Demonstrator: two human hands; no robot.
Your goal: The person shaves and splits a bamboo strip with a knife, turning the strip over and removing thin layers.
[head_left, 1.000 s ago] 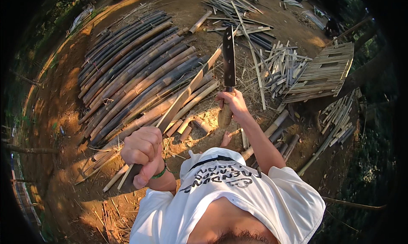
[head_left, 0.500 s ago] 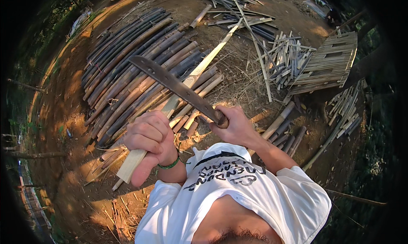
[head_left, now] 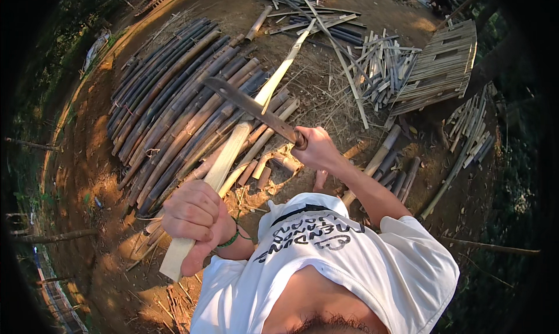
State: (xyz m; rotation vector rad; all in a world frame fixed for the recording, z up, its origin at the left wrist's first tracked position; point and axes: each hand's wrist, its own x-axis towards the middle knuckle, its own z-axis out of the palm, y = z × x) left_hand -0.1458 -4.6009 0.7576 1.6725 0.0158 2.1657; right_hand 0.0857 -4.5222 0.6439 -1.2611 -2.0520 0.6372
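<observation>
Gripped near its lower end by my left hand [head_left: 195,217], a long pale bamboo strip [head_left: 232,150] slants away from me to the upper right. Its short near end sticks out below my fist. My right hand [head_left: 317,146] is closed around the handle of a machete [head_left: 251,108]. The dark blade points to the upper left and lies across the strip, well beyond my left hand. A thin shaving seems to stand up from the strip beside the blade.
Beyond the strip lies a large stack of dark bamboo poles [head_left: 169,95]. A heap of split bamboo pieces [head_left: 384,66] sits at the far right, beside a slatted bamboo panel [head_left: 439,69]. Short cut poles [head_left: 402,174] lie right of me. A bare foot [head_left: 319,181] shows on the dirt.
My right hand has pushed the machete farther away along the strip. My left hand keeps its hold and is slightly lower. The view has shifted a little.
</observation>
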